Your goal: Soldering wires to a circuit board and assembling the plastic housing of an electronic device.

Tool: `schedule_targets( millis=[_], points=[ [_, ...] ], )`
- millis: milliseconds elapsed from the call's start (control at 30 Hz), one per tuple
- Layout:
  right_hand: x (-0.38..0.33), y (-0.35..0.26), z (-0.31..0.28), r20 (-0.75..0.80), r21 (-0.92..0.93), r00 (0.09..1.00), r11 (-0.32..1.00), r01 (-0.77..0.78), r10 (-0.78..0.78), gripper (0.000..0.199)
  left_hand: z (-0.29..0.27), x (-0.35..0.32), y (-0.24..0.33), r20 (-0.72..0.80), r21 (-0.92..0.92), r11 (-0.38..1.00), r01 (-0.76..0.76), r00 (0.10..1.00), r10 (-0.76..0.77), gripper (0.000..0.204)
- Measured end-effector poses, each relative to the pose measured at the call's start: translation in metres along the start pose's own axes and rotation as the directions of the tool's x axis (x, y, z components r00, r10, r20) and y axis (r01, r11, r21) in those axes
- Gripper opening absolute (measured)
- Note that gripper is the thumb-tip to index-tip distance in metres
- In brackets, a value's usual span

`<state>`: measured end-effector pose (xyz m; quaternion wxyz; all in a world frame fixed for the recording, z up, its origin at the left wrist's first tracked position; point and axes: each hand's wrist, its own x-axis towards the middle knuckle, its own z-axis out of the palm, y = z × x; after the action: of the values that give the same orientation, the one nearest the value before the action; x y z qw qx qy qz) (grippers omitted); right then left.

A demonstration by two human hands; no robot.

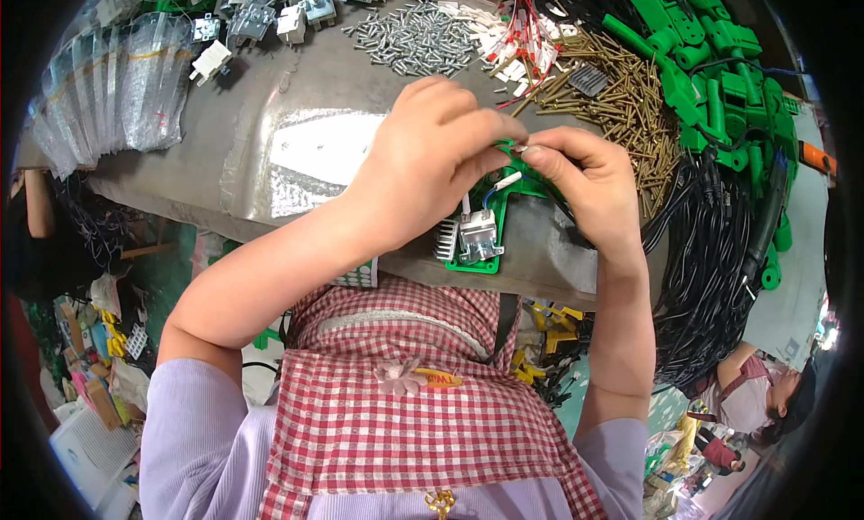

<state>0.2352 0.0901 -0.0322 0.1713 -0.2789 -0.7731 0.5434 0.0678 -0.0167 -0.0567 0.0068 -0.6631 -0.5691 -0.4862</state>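
Note:
My left hand [423, 164] and my right hand [587, 182] meet over an open green plastic housing [474, 267] at the front of the table. Both are closed, fingertips almost together above the housing's narrow upper part. A tiny pale piece shows at the right thumb tip; its kind is too small to tell. What the left fingers grip is hidden by the hand. Inside the housing sits a silvery metal-cased component [479, 235], beside a white ribbed part [445, 239]. A white sleeve [508, 181] with a blue wire lies just below my fingertips.
Silver screws [414, 38], brass-coloured long screws [621, 106] and red-wired white pieces [522, 47] lie beyond my hands. Green housings [711, 61] and black cables [711, 259] crowd the right. Clear plastic bags [117, 97] and metal components [270, 16] fill the left. Another person [751, 394] is at lower right.

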Motion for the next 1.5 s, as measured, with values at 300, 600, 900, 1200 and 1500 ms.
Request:
schedule_targets(
  millis=[300, 600, 900, 1200, 1500],
  points=[
    [0.001, 0.002, -0.013, 0.137, -0.010, 0.991, 1.000, 0.003, -0.002, 0.015, -0.005, 0.001, -0.001, 0.201, -0.245, 0.949, 0.200, 0.968, -0.152, 0.011],
    [0.001, 0.005, -0.022, 0.174, 0.040, 0.981, 0.995, -0.094, 0.086, 0.015, -0.005, -0.002, 0.002, 0.187, -0.171, 0.950, 0.260, 0.955, -0.228, 0.007],
    [-0.001, 0.009, 0.002, 0.009, 0.117, 0.999, 0.992, -0.038, 0.037, 0.014, -0.002, -0.003, -0.001, 0.149, -0.179, 0.950, 0.256, 0.962, -0.231, 0.013],
    [-0.007, -0.002, 0.002, -0.090, -0.176, 0.991, 0.981, 0.082, -0.099, 0.014, -0.006, 0.000, -0.004, 0.107, -0.148, 0.981, 0.125, 0.988, -0.110, 0.013],
    [-0.016, -0.003, 0.014, -0.317, -0.370, 0.888, 0.906, 0.206, -0.332, 0.028, -0.041, -0.006, -0.003, 0.323, -0.124, 0.990, -0.071, 0.940, 0.108, 0.021]
  ],
)
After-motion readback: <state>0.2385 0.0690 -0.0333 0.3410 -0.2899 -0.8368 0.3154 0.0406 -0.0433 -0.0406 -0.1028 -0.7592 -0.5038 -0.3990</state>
